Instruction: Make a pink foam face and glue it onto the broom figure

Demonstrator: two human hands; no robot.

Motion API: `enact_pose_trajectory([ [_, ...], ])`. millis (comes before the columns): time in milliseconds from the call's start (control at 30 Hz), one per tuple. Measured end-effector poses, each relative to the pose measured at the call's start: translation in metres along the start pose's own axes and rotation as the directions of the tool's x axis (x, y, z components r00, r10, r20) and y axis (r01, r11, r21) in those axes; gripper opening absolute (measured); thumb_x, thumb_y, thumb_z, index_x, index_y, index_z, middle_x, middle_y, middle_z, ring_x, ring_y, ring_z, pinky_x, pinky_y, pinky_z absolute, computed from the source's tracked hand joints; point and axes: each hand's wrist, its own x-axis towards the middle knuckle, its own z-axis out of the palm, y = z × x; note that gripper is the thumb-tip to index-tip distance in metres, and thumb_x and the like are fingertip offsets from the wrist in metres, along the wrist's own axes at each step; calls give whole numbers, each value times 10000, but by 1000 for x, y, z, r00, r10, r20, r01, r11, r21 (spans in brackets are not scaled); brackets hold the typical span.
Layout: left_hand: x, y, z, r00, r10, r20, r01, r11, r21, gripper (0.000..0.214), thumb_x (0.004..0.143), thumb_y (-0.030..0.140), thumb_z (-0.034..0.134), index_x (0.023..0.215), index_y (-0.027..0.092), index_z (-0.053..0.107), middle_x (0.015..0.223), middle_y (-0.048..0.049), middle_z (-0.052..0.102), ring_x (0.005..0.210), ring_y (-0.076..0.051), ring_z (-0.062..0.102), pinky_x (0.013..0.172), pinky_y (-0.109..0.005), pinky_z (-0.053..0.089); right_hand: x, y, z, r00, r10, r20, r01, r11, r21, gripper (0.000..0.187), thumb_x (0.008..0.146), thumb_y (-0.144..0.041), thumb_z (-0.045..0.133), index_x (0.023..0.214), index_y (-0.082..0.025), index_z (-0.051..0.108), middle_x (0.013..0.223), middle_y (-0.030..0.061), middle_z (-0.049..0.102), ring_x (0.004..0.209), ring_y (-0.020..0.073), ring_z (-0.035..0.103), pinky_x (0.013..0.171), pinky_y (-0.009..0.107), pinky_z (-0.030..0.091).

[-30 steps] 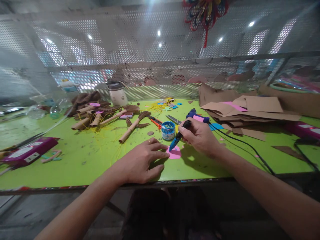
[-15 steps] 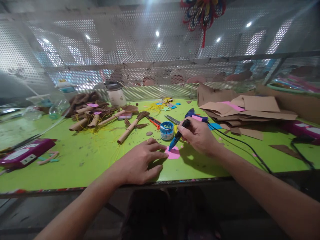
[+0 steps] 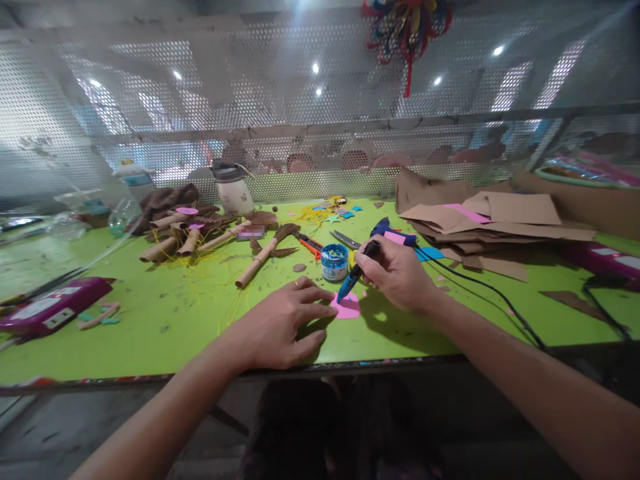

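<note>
My left hand (image 3: 285,323) lies palm down on the green table with its fingers spread. Its fingertips touch the left edge of a small pink piece (image 3: 351,309), which looks like paper or foam. Above that piece, my right hand (image 3: 395,272) is closed around a black marker-like tool (image 3: 356,275), slanted down to the left. The tool's lower end is blue and rests on the pink piece, where a blue mark shows. Just behind stands an open jar (image 3: 335,263) with blue smears round its rim.
Behind the jar lie a scissor blade (image 3: 345,239), an orange cutter (image 3: 310,248) and a blue glue gun (image 3: 393,230) with a black cord. Brown paper (image 3: 495,223) is stacked at right. Paper rolls (image 3: 260,260) and a lidded white jar (image 3: 233,190) are at left, before a perforated screen.
Almost nothing differs. The blue end of the tool stays on the pink piece, and both hands keep nearly the same place. The whole view has shifted very slightly.
</note>
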Motion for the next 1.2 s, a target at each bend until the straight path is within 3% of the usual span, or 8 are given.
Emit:
enact_pose_trajectory([
  [367,0,0,0,1000,-14,15,14,1000,3,368,856,234,518,1195,191,655,1278,-99,618,1132,-276,545,1011,-457,400,-1,1,1,999,9,-54,-9,1000,0,259,905,-420,523,785,-191,514,587,-22,509,539,117,451,521,257,355],
  [667,0,-1,1,1000,-10,6,10,1000,-1,365,853,221,521,1192,191,652,1291,-96,611,1143,-267,542,1023,-437,393,-1,-1,1,1000,-8,0,8,1000,8,246,907,-404,526,785,-191,507,582,-31,493,533,111,434,523,256,343],
  [1200,0,0,1,1000,-8,5,8,1000,2,362,854,219,524,1188,177,658,1275,-98,619,1129,-263,542,1024,-436,395,-2,0,0,1000,-13,-8,13,1000,15,243,901,-404,530,792,-188,516,583,-33,500,518,103,448,511,249,356],
])
